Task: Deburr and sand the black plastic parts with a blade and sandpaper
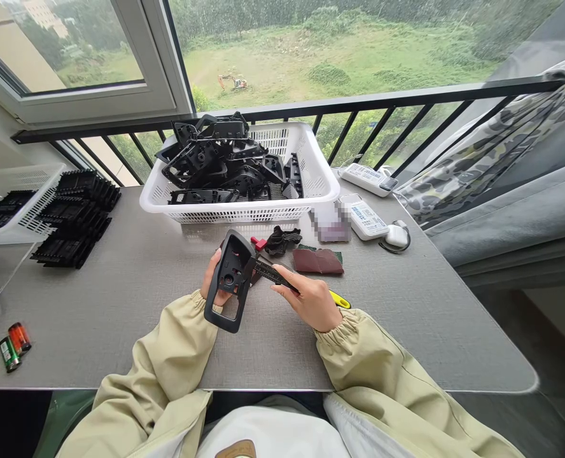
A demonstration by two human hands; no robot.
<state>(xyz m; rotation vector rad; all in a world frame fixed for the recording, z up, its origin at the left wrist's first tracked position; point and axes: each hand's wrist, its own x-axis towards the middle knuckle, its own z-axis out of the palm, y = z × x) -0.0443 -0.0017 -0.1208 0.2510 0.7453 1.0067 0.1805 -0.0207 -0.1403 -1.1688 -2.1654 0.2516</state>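
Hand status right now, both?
Left hand: closed, holding the black plastic frame.
Right hand: closed, fingers holding the black caliper.

Two batteries [19, 339] lie side by side on the table [454, 331], an excavator [239, 83] outside.

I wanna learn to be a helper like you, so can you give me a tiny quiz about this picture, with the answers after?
1. Pick one: what does the right hand hold?
A) a spoon
B) a black tool with markings
C) a cup

2. True or false: the left hand holds a black frame up in front of the white basket.

3. Count: how many batteries lie at the lower left of the picture?

Key:
1. B
2. True
3. Two, one mostly orange and one mostly green
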